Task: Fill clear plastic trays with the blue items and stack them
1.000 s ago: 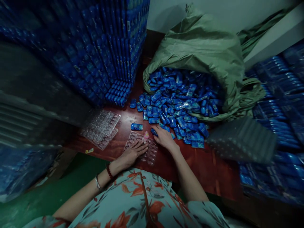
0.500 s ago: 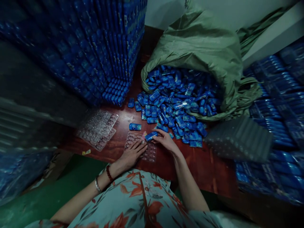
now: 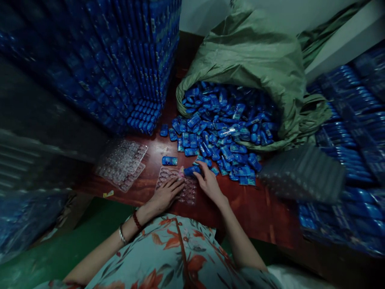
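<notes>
My left hand [image 3: 166, 195] lies with its fingers stretched out over a clear plastic tray [image 3: 188, 194] with moulded hollows. By its fingertips is a small pink piece [image 3: 181, 172], too small to name. My right hand [image 3: 209, 185] grips a small blue packet [image 3: 191, 171] between thumb and fingers, at the tray's upper edge. Another blue packet [image 3: 169, 160] lies alone on the table just beyond the tray. Part of the tray is hidden under my left hand.
Loose blue packets [image 3: 207, 136] spill from a green woven sack [image 3: 240, 60] onto the red-brown table [image 3: 246, 208]. Clear trays [image 3: 123, 164] lie at left, near tall stacks of filled blue trays [image 3: 144, 60]. A grey tray stack [image 3: 303, 174] and more blue packs [image 3: 345, 132] stand at right.
My right hand has shifted slightly, its fingers more arched over the blue packet, which now lies more level. My left hand stays on the tray. The whole view has shifted slightly.
</notes>
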The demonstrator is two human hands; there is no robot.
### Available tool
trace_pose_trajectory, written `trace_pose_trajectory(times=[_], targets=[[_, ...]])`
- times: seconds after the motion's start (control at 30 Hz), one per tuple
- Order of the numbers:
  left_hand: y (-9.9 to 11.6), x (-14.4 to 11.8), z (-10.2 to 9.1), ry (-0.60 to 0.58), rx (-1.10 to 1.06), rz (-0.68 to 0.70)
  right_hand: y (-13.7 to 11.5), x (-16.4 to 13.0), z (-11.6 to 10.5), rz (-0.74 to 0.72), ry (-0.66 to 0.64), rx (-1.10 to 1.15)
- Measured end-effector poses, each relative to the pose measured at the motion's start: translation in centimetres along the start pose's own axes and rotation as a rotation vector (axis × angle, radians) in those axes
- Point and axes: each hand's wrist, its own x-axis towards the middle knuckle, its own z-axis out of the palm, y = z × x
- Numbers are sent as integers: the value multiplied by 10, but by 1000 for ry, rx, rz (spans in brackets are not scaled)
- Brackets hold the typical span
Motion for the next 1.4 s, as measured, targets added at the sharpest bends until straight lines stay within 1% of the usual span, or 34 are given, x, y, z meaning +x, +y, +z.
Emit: trace_pose_trajectory(times=[0.03,0.1,0.17,0.27,0.37,0.47,0.6,0.67,0.73,0.77,0.8,0.9,0.97,1.0,1.07,1.17,1.23,1.3,1.4], targets=[[0,0,0,0,3,-2,-5,0,0,-45,-44,-76],[0,0,1,2,5,-16,-17,0,-1,-86,-168,-255],[1,1,3,5,7,-35,-32,1,-3,-88,-294,-478],[2,1,6,0,14,-60,-53,7,0,-103,-419,-741],[5,2,6,-4,19,-73,-68,17,8,-151,-498,-855],[6,2,4,2,20,-77,-74,23,10,-177,-534,-903],[6,2,2,11,10,-70,-76,34,-2,-219,-641,-860],[6,2,2,14,-2,-76,-78,49,-4,-279,-613,-828],[6,2,2,13,-16,-87,-80,70,6,-346,-520,-807],[6,2,2,14,-23,-92,-81,82,14,-367,-498,-801],[6,2,2,14,-28,-94,-81,93,24,-381,-515,-795],[5,1,2,14,-33,-100,-77,118,52,-398,-664,-779],[4,1,3,17,-33,-108,-73,126,59,-415,-713,-764],[3,0,3,24,-34,-113,-71,128,59,-422,-719,-764],[1,-1,3,40,-35,-120,-66,130,50,-437,-706,-713],[-1,-1,4,50,-36,-116,-57,129,31,-476,-649,-435],[-2,-1,5,49,-39,-106,-53,126,23,-451,-608,-260],[-3,-2,5,52,-45,-101,-52,120,22,-380,-577,-218],[-4,-1,3,51,-53,-103,-56,108,28,-293,-534,-269]])
